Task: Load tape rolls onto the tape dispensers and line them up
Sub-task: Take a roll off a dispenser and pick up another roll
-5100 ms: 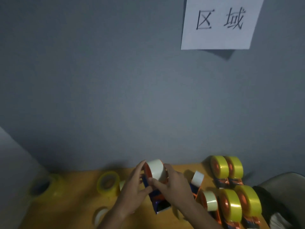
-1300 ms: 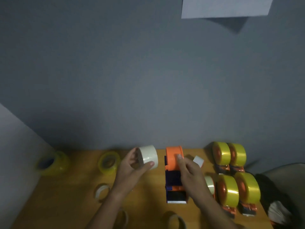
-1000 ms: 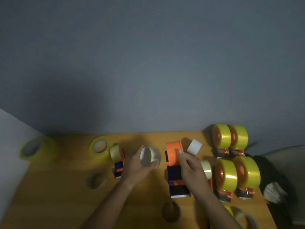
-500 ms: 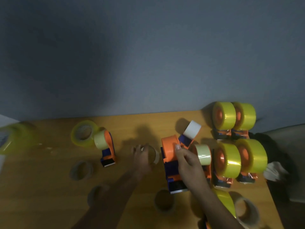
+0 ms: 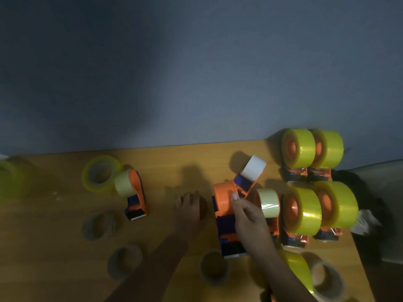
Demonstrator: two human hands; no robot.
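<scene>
- On the table [image 5: 54, 269], far right, four dispensers [image 5: 302, 211] loaded with yellow rolls stand in two lined-up pairs; a pale-roll one [image 5: 268, 203] sits just left of the near pair, another [image 5: 254, 168] tilts behind it.
- Middle: the empty dispenser [image 5: 224, 214] stands with its orange hub bare, just beside that pale-roll one.
- Right hand [image 5: 246, 212] grips the hub, fingers curled round it.
- Left hand [image 5: 188, 209] has come down to the table over the white roll [image 5: 204, 209], which it held up a second ago; its fingers hide the roll, so I cannot tell whether it grips or has let go.
- That roll is off the hub, so this dispenser seems not yet loaded.
- Far left, another loaded dispenser [image 5: 133, 192] stands apart from the row; spare cores [image 5: 99, 225] lie nearby.
</scene>
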